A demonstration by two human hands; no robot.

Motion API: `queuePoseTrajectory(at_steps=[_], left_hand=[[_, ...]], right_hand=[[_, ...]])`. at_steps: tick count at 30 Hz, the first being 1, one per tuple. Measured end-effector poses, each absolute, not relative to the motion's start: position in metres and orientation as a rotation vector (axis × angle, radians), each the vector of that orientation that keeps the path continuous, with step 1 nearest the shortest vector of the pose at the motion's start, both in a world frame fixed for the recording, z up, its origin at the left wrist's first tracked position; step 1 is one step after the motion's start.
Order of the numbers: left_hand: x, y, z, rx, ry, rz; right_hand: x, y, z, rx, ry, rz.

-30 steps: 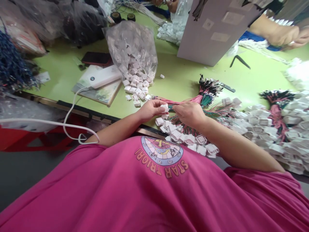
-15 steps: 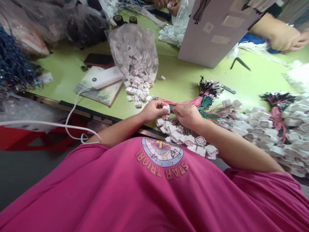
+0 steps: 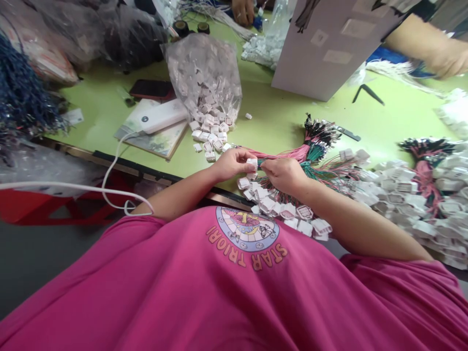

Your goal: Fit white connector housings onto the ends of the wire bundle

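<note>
My left hand (image 3: pixel 234 165) pinches a white connector (image 3: pixel 251 165) between thumb and fingers. Close on its right, my right hand (image 3: pixel 285 174) is closed at the connector's side; what its fingertips grip is too small to make out. Pink and green wires with black ends (image 3: pixel 317 134) lie bundled behind and beside my right hand. Below both hands, white connectors (image 3: pixel 268 204) are piled at the table's front edge. A clear plastic bag (image 3: pixel 204 66) spills more small white connectors (image 3: pixel 210 131) behind my left hand.
A power bank (image 3: pixel 164 116) with a white cable rests on a booklet (image 3: pixel 157 144), near a phone (image 3: pixel 151 89). Tweezers (image 3: pixel 368 92), a grey box (image 3: pixel 321 53) and a second wire bundle (image 3: pixel 426 170) are to the right. Other people's hands (image 3: pixel 446 56) (image 3: pixel 243 10) show at the back.
My hands keep nearly the same pose around the connector. At the back, another person's hands have shifted. The whole view has moved slightly.
</note>
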State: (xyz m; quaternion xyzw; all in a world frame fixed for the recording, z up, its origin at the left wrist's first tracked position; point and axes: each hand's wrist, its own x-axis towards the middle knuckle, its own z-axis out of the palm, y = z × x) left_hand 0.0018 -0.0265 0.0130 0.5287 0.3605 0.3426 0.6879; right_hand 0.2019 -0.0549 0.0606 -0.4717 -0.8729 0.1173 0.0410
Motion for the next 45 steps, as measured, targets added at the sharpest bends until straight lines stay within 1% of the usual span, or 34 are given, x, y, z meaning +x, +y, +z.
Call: queuePoseTrajectory(at_steps=[5, 8, 12, 14, 19, 23, 26, 29, 31, 34, 37, 39, 41, 44, 45], left_hand=[[0.002, -0.025, 0.009, 1.036, 0.771, 0.702], [0.001, -0.023, 0.006, 1.101, 0.741, 0.733], [0.002, -0.02, 0.001, 1.391, 0.766, 0.884], [0.003, -0.021, -0.002, 1.451, 0.785, 0.899], [0.009, -0.024, -0.005, 1.352, 0.832, 0.797], [0.008, -0.027, 0.005, 1.468, 0.922, 0.774], [0.003, -0.035, 0.026, 1.816, 0.936, 0.817], [0.002, -0.05, 0.046, 2.159, 0.858, 0.817], [0.006, -0.062, 0.051, 2.286, 0.729, 0.772], [0.02, -0.075, 0.049, 2.369, 0.461, 0.662], [0.025, -0.08, 0.049, 2.336, 0.262, 0.578], [0.016, -0.078, 0.051, 2.278, 0.234, 0.579], [-0.002, -0.071, 0.05, 2.27, 0.397, 0.654], [-0.035, -0.053, 0.039, 2.309, 1.013, 0.819], [-0.043, -0.046, 0.033, 2.317, 1.213, 0.81]], right_hand=[[0.199, -0.056, 0.067, -1.473, -2.794, 0.258], [0.2, -0.055, 0.066, -1.478, -2.706, 0.382], [0.202, -0.054, 0.06, -1.481, -2.544, 0.553], [0.202, -0.054, 0.058, -1.491, -2.548, 0.543], [0.196, -0.054, 0.055, -1.521, -2.632, 0.451], [0.196, -0.054, 0.053, -1.533, -2.68, 0.444], [0.209, -0.052, 0.062, -1.377, -2.682, 0.585], [0.231, -0.042, 0.084, -1.144, -2.648, 0.88], [0.241, -0.029, 0.098, -1.133, -2.552, 1.014], [0.236, -0.01, 0.102, -1.328, -2.464, 0.833], [0.212, -0.004, 0.085, -1.412, -2.849, 0.573], [0.198, -0.008, 0.071, -1.467, -2.996, 0.293], [0.191, -0.015, 0.061, -1.464, -3.02, 0.154], [0.193, -0.023, 0.06, -1.493, -2.928, 0.087], [0.195, -0.024, 0.061, -1.507, -2.898, 0.083]])
